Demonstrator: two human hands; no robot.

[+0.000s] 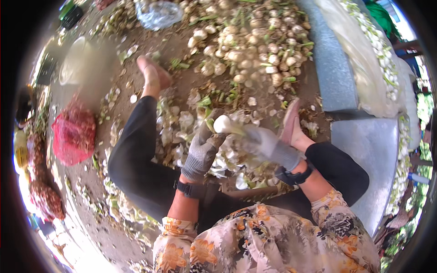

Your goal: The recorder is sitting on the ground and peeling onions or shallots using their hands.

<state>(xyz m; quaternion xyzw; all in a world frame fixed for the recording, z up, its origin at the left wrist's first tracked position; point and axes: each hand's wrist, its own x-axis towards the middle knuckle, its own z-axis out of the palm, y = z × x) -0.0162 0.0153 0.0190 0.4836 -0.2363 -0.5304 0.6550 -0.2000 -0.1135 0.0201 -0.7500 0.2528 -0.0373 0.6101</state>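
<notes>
A smooth white bulb [222, 124], garlic or onion, shows between my two gloved hands, its pale stem running right. My right hand [261, 143], in a grey-white knit glove, is shut on that stem and is blurred. On the left, my left hand [205, 141] wears a similar glove with dirty fingertips. Its fingers curl beside the bulb, around something brown and green that I cannot make out clearly. White and brownish peelings [186, 121] cover the ground beneath and between the hands.
A large heap of unpeeled bulbs [252, 47] lies ahead. Metal sheets [365, 153] stand at the right, beside plastic sheeting [368, 68] and rows of white bulbs [382, 51]. At left are a red mesh bag [74, 136] and a whitish container [73, 61]. My legs flank the peelings.
</notes>
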